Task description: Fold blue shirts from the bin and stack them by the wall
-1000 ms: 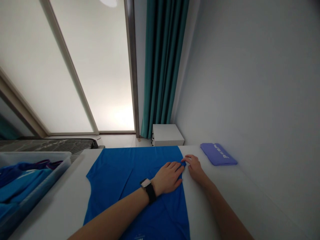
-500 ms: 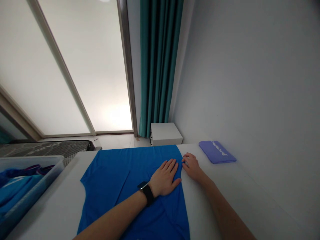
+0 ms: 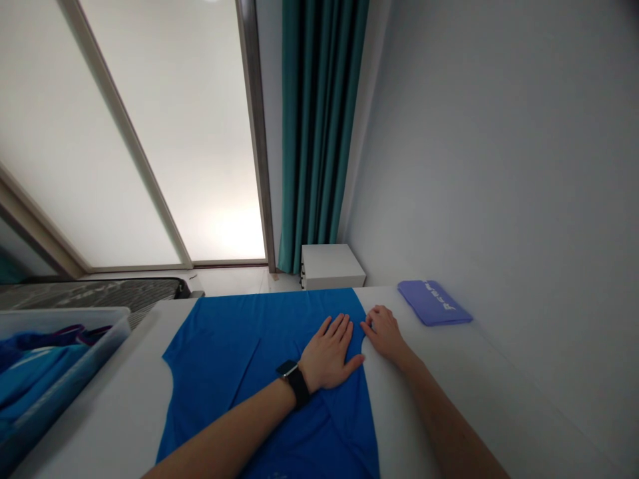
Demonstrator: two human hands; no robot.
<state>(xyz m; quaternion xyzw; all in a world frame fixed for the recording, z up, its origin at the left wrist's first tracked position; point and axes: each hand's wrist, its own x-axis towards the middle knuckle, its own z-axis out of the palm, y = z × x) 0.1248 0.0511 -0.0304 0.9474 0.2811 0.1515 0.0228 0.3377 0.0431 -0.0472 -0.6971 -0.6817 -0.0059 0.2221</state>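
A bright blue shirt (image 3: 239, 352) lies spread flat on a white table (image 3: 449, 372). My left hand (image 3: 329, 352), with a black watch on its wrist, rests flat on the shirt near its right edge, fingers stretched out. My right hand (image 3: 382, 332) sits just beside it on the bare table, fingertips curled at the shirt's right edge. Whether it pinches the cloth is unclear.
A folded purple garment (image 3: 433, 303) lies at the far right by the wall. A clear plastic bin (image 3: 74, 359) with blue and purple clothes stands at the left. Beyond the table are a white cabinet (image 3: 332, 266), a teal curtain (image 3: 319, 133) and a dark suitcase (image 3: 100, 293).
My left hand has slid slightly back and left along the shirt and flattened. The right hand has drawn back with it. The view shifted a little.
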